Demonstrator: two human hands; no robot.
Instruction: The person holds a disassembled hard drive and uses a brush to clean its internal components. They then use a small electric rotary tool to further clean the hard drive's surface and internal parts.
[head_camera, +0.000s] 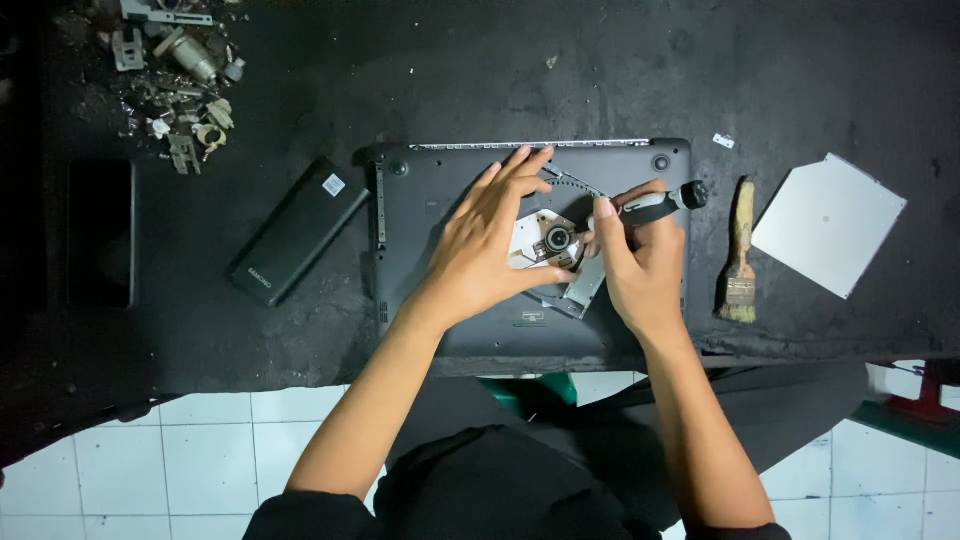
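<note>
1. Fingers (606, 222) of the right hand (640, 265) pinch a black-handled screwdriver (662, 205), its tip angled down toward the round hub of an optical drive (552, 245).
2. Fingers (515, 175) of the left hand (490, 245) are spread and laid flat, holding down the drive, which lies with its pale inner parts showing.
3. The drive rests on the upturned base of a dark laptop (440, 190), near its middle, and the laptop sits on a black worktop (480, 70) close to the near edge.
4. A long black battery pack (298, 230) lies slanted just beside the laptop on the person's left.
5. Farther left, a dark phone (100, 232) lies flat with its screen black.
6. In the far left corner sits a heap of small metal parts (175, 75).
7. On the right, a worn paintbrush (741, 255) lies near the laptop's side, bristles toward the person.
8. Beyond the brush, well apart from the laptop, a flat grey metal cover plate (828, 225) lies tilted.
9. Below the worktop's edge, white floor tiles (200, 440) show beside the person's dark clothing.
</note>
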